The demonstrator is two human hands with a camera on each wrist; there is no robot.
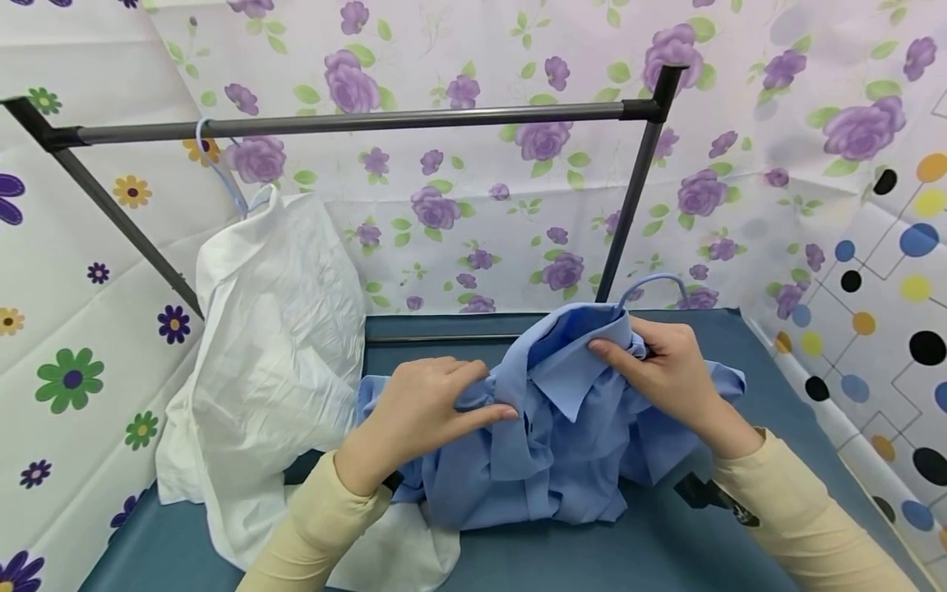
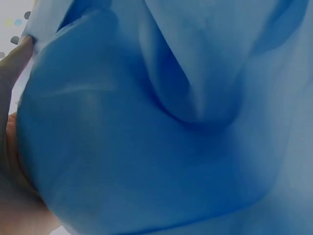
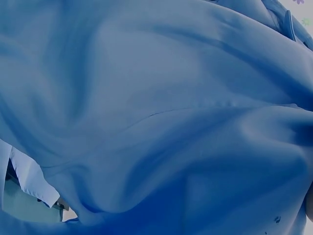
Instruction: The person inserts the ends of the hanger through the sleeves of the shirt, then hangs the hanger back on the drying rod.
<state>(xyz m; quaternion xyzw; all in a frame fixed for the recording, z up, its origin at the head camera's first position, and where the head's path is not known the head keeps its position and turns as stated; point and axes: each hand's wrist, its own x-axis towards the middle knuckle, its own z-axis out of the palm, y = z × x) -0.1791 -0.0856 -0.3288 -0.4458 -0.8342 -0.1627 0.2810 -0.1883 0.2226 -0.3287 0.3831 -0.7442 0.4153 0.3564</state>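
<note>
A blue collared shirt (image 1: 473,469) lies bunched over the table in the head view, its collar (image 1: 570,378) raised between the hands. The hook of a blue hanger (image 1: 654,279) sticks up behind the collar. My left hand (image 1: 422,411) pinches the front edge of the shirt just left of the collar, thumb on top. On the other side, my right hand (image 1: 666,370) grips the collar by the hanger's neck, thumb over the collar's outside. Blue cloth (image 2: 146,161) fills most of the left wrist view, and shirt fabric (image 3: 146,98) covers nearly all of the right wrist view.
A white shirt (image 1: 274,345) hangs at left by a blue hanger (image 1: 222,173) from the dark metal rail (image 1: 414,120). Its lower part spreads onto the blue-green table (image 1: 666,534). Flower-patterned cloth (image 1: 459,230) stands behind, and dotted cloth (image 1: 888,329) at right.
</note>
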